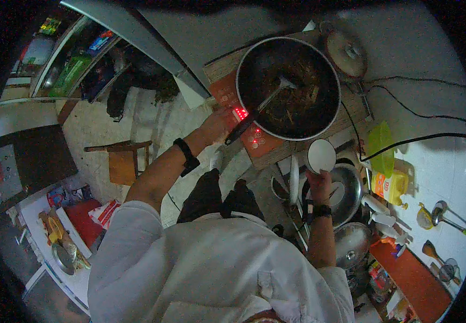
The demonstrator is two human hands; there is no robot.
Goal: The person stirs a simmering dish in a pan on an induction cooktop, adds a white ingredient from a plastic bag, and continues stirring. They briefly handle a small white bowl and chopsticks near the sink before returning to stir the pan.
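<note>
A deep dark wok point(265, 68) sits on an induction cooker with an orange top point(223, 91) and red lit digits. Cooked food point(297, 105), brown and stringy, lies in it. A metal spatula point(271, 99) rests in the wok, its black handle hanging over the near left rim. My left hand point(221, 123) is at the lit control panel, beside that handle; its fingers are blurred, and contact is unclear. Just outside the wok's near right side, my right hand point(319, 181) grips a small white bowl point(321, 155) by its near edge.
A metal basin point(346, 198) and a glass lid point(352, 244) lie around my right forearm. Black cables point(418, 141) cross on the right. Behind the wok stands a lidded pot point(346, 54). A yellow jug point(390, 185) is at the right wall; a wooden stool point(122, 165) stands left.
</note>
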